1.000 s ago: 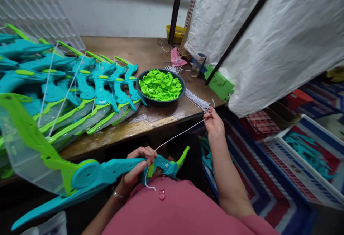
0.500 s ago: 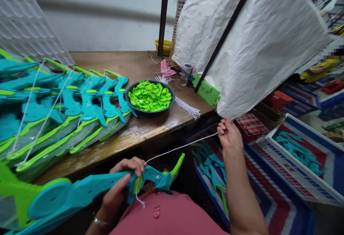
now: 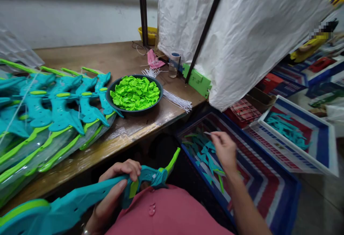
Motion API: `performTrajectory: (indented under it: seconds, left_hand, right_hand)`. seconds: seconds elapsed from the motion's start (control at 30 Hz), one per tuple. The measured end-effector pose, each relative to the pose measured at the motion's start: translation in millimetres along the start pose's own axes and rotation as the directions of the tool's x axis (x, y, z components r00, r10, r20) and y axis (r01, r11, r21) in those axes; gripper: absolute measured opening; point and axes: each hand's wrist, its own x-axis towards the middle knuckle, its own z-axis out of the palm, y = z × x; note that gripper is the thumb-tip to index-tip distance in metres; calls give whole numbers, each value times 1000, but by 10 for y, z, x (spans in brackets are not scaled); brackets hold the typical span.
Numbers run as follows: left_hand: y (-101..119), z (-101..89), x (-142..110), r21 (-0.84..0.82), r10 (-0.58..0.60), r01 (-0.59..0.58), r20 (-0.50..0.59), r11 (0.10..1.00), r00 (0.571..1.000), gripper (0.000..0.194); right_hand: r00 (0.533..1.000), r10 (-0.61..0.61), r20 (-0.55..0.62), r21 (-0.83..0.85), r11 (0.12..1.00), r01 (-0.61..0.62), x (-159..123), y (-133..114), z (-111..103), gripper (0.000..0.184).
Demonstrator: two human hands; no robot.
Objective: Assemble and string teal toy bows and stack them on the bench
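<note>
My left hand [image 3: 115,188] is wrapped round a teal and green toy bow [image 3: 80,197] held across my lap, near its green tip [image 3: 172,159]. My right hand [image 3: 224,150] hovers to the right over a blue crate [image 3: 268,199], fingers pinched on the end of a thin white string [image 3: 207,133]; the rest of the string is too blurred to trace. On the table stands a dark bowl [image 3: 134,109] filled with small green plastic pieces [image 3: 134,91], with a bundle of white strings [image 3: 177,102] beside it.
Several finished teal bows [image 3: 53,106] lie stacked on the wooden table [image 3: 107,55] at left. A white sack [image 3: 242,30] on a black frame hangs at right. A second crate [image 3: 298,138] holds teal parts. A small jar [image 3: 174,64] and a yellow bowl [image 3: 147,34] stand at the back.
My right hand has dropped from beside the table edge down over the blue crate, and the taut string from the bow no longer shows. The view has swung right.
</note>
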Motion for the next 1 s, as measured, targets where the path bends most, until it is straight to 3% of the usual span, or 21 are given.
performTrajectory:
  seconds: [0.13,0.27,0.53,1.0]
  left_hand:
    - [7,49,44,11,-3,3,-53,1000,999,16]
    - [36,55,75,13,10,-9,-74,1000,997,18]
    - [42,80,107,26,-9,11,-87,1000,996,19]
    - [27,68,97,24,43,-42,-27,999,999,18]
  right_hand:
    - [978,66,200,17,997,-71,-550,329,775,27]
    - [963,143,228,6,989,-148,-869,599,1145,33]
    - [940,187,284,-52,982,-180,-919,875,1273,25]
    - [938,131,321,-100,990,-105,-968,919,1303,23]
